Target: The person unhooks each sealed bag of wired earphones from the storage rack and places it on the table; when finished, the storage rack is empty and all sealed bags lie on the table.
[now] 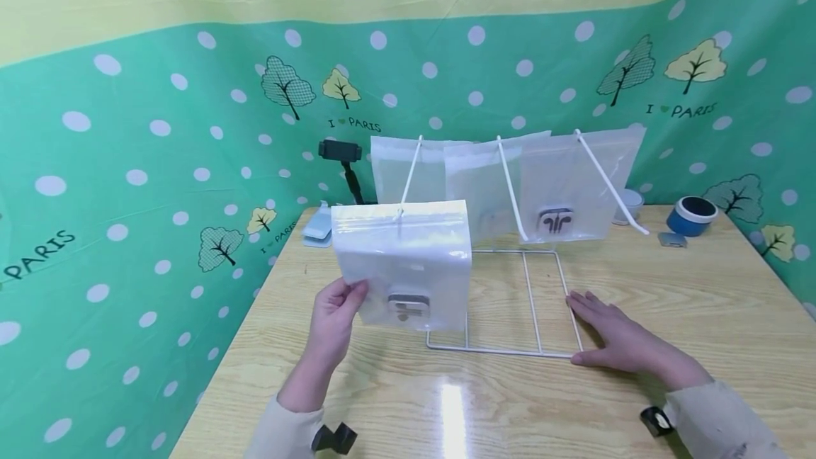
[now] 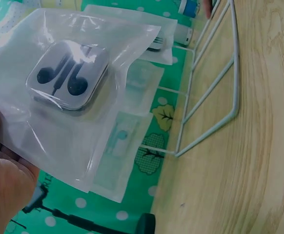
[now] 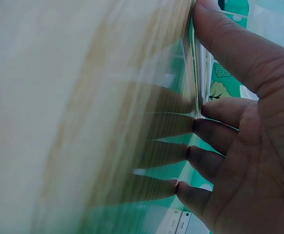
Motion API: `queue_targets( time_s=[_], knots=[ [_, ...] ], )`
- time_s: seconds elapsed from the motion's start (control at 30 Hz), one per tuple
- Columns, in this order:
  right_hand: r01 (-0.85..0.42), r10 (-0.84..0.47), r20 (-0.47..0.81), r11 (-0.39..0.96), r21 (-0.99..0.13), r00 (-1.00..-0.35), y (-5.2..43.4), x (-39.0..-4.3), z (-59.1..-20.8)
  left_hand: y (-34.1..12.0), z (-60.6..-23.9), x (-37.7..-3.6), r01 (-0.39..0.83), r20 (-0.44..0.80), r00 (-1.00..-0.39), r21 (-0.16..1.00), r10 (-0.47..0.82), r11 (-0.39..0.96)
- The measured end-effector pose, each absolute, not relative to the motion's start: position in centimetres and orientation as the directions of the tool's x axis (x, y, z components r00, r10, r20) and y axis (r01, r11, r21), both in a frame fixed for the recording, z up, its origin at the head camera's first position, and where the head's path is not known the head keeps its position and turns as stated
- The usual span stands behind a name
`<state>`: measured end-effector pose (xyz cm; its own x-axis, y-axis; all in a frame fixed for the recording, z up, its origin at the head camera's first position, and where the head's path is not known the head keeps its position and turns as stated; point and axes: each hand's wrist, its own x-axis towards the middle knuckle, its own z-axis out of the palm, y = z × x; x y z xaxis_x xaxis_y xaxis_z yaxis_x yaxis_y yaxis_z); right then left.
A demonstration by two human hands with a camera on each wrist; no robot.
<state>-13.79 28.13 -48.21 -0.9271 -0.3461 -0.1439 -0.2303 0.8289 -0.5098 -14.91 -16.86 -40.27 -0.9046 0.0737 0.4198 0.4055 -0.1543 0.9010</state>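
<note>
A white wire rack [image 1: 529,303] stands on the wooden table [image 1: 701,303], with three long pegs sticking toward me. On the left peg hangs a clear zip bag [image 1: 408,261] [image 2: 78,97] with a cased pair of earphones [image 2: 66,74] inside. My left hand [image 1: 334,317] [image 2: 0,180] pinches that bag's lower left edge. More clear bags [image 1: 548,183] hang further back on the pegs. My right hand [image 1: 615,335] [image 3: 239,126] lies flat on the table, fingers straight, pressing on the rack's base at its right front corner.
A blue tape roll [image 1: 691,214] and a small metal clip [image 1: 671,239] sit at the back right. A phone holder [image 1: 344,161] and a pale blue item [image 1: 316,229] stand at the back left. Green dotted cloth walls the table in.
</note>
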Motion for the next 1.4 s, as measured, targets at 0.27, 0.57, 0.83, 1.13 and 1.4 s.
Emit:
queue_targets(
  time_s=[0.27, 0.57, 0.83, 1.13, 1.4],
  knots=[
    [-0.226, -0.343, -0.144, 0.828, -0.513, -0.928, 28.2, -13.7, -48.3, -17.6, -39.1, -14.5, 0.505, 0.537, -0.835, 0.833, 0.116, -0.225],
    [-0.228, -0.340, -0.142, 0.833, -0.504, -0.930, 28.2, -13.7, -48.5, -18.9, -37.4, -14.0, 0.549, 0.609, -0.784, 0.770, 0.119, -0.325],
    [-0.242, -0.351, -0.127, 0.825, -0.511, -0.928, 28.4, -13.6, -48.4, -21.5, -37.4, -14.5, 0.507, 0.551, -0.834, 0.789, 0.033, -0.346],
    [-0.244, -0.357, -0.128, 0.819, -0.519, -0.925, 28.4, -13.7, -48.3, -25.3, -38.8, -15.4, 0.443, 0.467, -0.882, 0.776, -0.062, -0.449],
    [-0.251, -0.364, -0.124, 0.815, -0.522, -0.923, 28.4, -13.7, -48.2, -27.0, -40.8, -16.1, 0.327, 0.280, -0.942, 0.887, -0.183, -0.325]
  ],
)
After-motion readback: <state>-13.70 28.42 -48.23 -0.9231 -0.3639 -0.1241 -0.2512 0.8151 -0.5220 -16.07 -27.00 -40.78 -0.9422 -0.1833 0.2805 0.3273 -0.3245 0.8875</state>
